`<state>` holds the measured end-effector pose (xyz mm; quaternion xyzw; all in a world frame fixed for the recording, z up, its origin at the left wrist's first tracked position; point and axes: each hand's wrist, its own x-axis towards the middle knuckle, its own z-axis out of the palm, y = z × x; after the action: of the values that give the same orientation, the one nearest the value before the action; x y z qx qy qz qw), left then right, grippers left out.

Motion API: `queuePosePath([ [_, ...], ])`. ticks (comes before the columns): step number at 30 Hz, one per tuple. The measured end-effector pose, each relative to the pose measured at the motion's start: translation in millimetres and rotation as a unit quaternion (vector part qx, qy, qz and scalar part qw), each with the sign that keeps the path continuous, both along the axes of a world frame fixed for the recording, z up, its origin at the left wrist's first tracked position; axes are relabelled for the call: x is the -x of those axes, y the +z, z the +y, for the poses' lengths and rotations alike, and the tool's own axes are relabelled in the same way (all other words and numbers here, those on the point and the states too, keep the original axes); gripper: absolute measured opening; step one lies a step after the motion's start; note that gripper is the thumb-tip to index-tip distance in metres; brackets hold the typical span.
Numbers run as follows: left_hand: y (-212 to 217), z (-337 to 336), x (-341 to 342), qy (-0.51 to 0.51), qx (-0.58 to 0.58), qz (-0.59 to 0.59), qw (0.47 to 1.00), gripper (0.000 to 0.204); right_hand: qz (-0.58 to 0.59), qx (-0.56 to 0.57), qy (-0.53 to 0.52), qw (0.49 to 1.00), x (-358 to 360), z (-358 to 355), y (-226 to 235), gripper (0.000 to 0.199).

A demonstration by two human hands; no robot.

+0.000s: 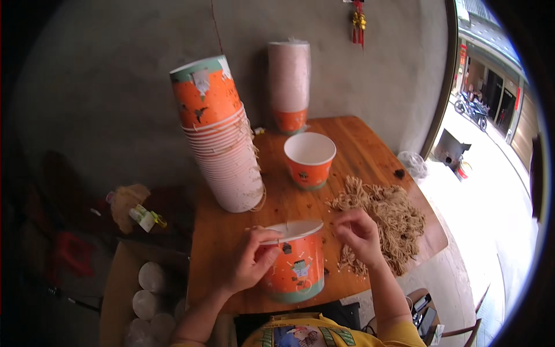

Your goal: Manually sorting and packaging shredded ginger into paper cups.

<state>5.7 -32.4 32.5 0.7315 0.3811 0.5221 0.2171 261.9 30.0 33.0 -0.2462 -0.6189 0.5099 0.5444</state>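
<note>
My left hand (250,260) grips the rim and side of an orange paper cup (296,265) that stands near the front edge of the wooden table (358,150). My right hand (358,233) hovers just right of the cup with fingers pinched, over a heap of tan twine loops (386,215). I cannot tell whether a strand is pinched between its fingers. A second orange cup (310,158) stands open and upright behind.
A tall leaning stack of orange and white cups (222,136) stands at the table's left. A wrapped stack of cups (288,85) is at the back by the grey wall. A cardboard box with cup stacks (147,289) sits on the floor at left.
</note>
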Motion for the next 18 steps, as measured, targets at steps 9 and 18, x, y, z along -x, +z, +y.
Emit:
queuePosePath([
  [9,51,24,46,-0.006,0.259,-0.212,0.942,0.012,-0.174,-0.241,0.074,0.952,12,-28,-22,0.082],
  [18,65,27,69,0.078,-0.372,0.333,0.863,0.108,0.066,-0.006,0.061,0.996,56,35,58,0.038],
])
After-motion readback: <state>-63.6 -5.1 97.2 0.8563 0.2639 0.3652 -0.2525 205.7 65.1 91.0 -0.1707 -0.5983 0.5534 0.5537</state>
